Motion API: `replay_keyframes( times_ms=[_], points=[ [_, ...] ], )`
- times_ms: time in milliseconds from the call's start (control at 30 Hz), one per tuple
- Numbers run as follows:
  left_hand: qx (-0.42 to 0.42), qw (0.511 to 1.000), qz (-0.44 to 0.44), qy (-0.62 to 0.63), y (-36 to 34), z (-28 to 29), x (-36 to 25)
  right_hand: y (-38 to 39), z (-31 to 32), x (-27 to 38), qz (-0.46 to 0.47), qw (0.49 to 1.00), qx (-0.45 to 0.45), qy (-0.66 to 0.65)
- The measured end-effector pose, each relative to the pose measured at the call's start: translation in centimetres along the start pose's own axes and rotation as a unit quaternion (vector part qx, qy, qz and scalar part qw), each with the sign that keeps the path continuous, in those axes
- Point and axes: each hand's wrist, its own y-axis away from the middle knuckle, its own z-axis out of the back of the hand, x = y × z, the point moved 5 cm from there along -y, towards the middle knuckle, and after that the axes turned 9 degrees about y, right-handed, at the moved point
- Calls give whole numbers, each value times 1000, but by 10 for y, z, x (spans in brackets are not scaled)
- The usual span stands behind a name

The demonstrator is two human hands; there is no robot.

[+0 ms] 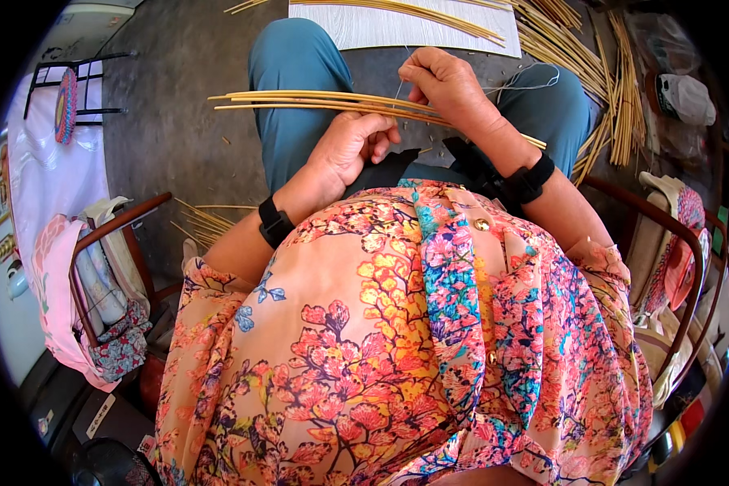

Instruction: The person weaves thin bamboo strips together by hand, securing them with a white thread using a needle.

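Several thin yellow-brown sticks [283,95] lie side by side across my lap, above my knees, and reach from left to right. My left hand [352,146] is closed on them near their middle, its thumb along the lower edge. A fine pale thread [398,87] crosses the sticks just right of that thumb. Above the sticks, my right hand [444,83] pinches the thread between thumb and fingers. A loose stretch of thread loops out over my right knee. The right hand partly covers the sticks, whose right ends come out below its wrist.
More sticks [620,97] lie in long piles on the floor at the far right. Others rest on a pale board [364,28] ahead, and some [206,223] lie at the left. Curved wooden chair arms [117,223] flank me, hung with cloths. A dark metal-framed stool [77,89] stands far left.
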Motion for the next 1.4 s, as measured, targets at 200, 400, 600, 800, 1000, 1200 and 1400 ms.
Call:
replay_keyframes(
  times_ms=[200, 400, 600, 800, 1000, 1200, 1400],
  points=[
    [16, 998, -32, 59, 1, -3, -4, 0, 1, 3, 11, 1000, 3, 6],
    [-1, 998, -33, 56, -5, 3, -3, -1, -1, 3, -3, 1000, 11, -10],
    [8, 995, -43, 85, -8, 2, -3, 0, 1, 4, 0, 1000, -2, -14],
    [-1, 995, -54, 86, -11, 2, -2, -1, 1, 8, 11, 1000, -3, 2],
    [1, 994, -53, 93, -12, -3, -3, 1, 2, 10, 29, 999, -14, 25],
    [11, 995, -46, 92, -14, -2, -2, 0, 2, 6, 34, 998, -24, 54],
    [36, 995, -59, 77, -10, -6, -4, -3, 1, 0, -28, 999, 9, 19]
  ],
)
